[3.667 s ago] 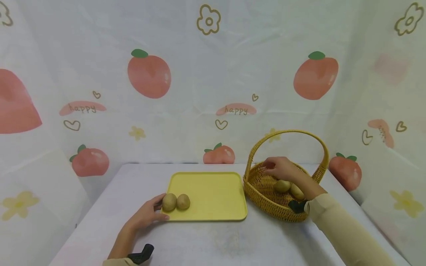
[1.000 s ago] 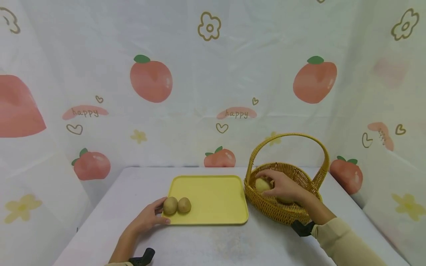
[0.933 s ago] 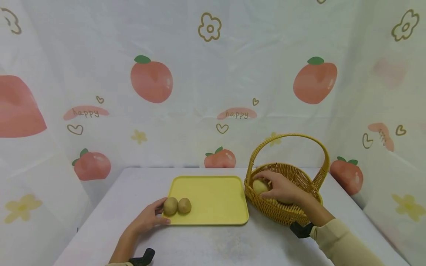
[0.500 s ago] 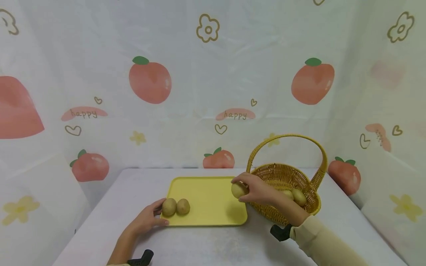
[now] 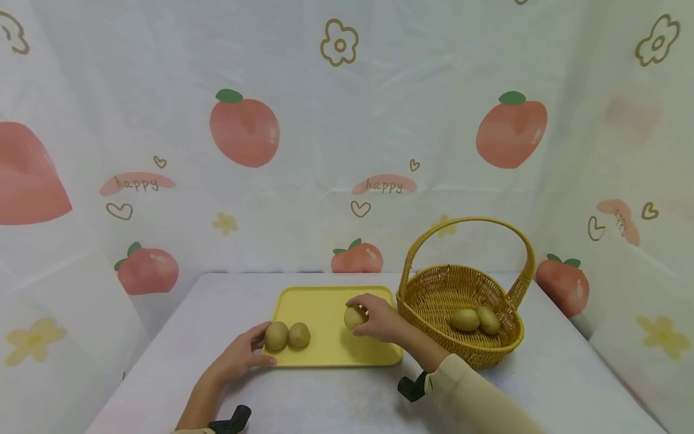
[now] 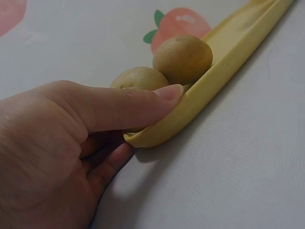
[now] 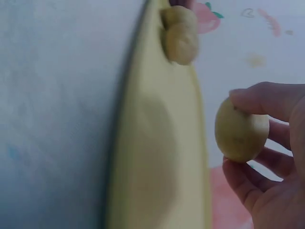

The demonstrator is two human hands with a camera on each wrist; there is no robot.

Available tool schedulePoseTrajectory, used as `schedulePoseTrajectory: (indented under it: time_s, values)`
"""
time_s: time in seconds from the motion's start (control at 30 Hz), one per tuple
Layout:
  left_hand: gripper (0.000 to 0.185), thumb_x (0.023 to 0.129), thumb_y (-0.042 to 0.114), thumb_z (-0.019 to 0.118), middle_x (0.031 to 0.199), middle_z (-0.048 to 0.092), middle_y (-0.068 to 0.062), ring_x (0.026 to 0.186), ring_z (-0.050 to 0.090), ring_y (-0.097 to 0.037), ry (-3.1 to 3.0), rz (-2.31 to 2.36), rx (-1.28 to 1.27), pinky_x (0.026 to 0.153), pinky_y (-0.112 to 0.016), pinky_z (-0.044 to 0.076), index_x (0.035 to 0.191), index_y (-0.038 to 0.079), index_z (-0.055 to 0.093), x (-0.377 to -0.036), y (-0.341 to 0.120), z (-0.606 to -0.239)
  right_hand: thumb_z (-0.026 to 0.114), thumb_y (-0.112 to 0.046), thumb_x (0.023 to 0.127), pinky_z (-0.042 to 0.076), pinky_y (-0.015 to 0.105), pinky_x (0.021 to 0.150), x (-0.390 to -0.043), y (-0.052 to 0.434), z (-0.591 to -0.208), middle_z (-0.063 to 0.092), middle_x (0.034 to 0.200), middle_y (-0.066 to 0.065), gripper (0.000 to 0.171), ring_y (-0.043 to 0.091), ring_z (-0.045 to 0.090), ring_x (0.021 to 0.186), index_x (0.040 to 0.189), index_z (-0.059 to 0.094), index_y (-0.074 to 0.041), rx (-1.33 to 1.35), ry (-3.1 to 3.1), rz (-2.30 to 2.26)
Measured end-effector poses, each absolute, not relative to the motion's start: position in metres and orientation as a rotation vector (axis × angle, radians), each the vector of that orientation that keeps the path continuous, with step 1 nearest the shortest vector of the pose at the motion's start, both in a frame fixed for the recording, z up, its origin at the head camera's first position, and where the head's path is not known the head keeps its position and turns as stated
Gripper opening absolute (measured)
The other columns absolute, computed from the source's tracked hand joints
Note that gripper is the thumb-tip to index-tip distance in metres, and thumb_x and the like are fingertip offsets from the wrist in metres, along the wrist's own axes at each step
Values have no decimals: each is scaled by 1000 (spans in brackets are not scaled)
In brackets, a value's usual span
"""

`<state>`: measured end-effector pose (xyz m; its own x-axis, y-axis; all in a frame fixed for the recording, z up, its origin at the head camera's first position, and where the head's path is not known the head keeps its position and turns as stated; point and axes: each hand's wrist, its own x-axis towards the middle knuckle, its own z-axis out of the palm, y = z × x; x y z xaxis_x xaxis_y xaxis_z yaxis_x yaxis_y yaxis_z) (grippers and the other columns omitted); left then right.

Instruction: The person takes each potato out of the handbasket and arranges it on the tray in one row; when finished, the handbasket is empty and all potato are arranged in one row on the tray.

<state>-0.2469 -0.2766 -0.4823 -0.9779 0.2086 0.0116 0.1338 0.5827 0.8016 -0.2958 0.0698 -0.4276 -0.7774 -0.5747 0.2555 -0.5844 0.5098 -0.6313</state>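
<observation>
My right hand (image 5: 379, 319) grips a potato (image 5: 355, 317) between thumb and fingers, held above the yellow tray (image 5: 336, 358). In the right wrist view this potato (image 7: 240, 131) hangs clear of the tray, its shadow falling on the tray's floor. At the tray's near left corner, my left hand (image 5: 241, 355) pinches the rim, thumb on top and fingers on the outer side. Two potatoes sit side by side in that corner, the left one (image 5: 276, 336) close to my fingers and the other (image 5: 299, 335) just right of it. The left wrist view shows my thumb (image 6: 167, 93) lying along the rim.
To the right of the tray stands a wicker basket (image 5: 461, 349) with a tall arched handle (image 5: 477, 219). Two more potatoes (image 5: 464, 320) lie inside it. A white cloth with printed fruit (image 5: 244, 132) hangs behind and at both sides of the white table (image 5: 325, 398).
My right hand has picked a potato from the basket and carried it left, over the basket rim, to above the tray. The left hand keeps its hold on the tray corner.
</observation>
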Motion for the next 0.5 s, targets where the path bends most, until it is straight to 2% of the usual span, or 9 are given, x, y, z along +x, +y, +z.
schedulePoseTrajectory:
  time_s: [0.23, 0.5]
  values:
    - [95, 69, 17, 87, 144, 41, -29, 123, 51, -43, 2716, 1355, 264, 106, -53, 37, 144, -9, 36, -246, -275, -481, 81, -8, 72, 50, 32, 80, -300, 45, -455, 63, 112, 6, 49, 20, 56, 92, 117, 65, -1, 1014, -2719, 1159]
    - [95, 69, 18, 87, 145, 41, -29, 123, 51, -43, 2718, 1351, 265, 106, -54, 37, 144, -9, 36, -245, -275, -479, 80, -11, 74, 50, 29, 82, -298, 22, -469, 62, 112, -2, 52, 15, 55, 95, 123, 64, -8, 946, -2764, 1239]
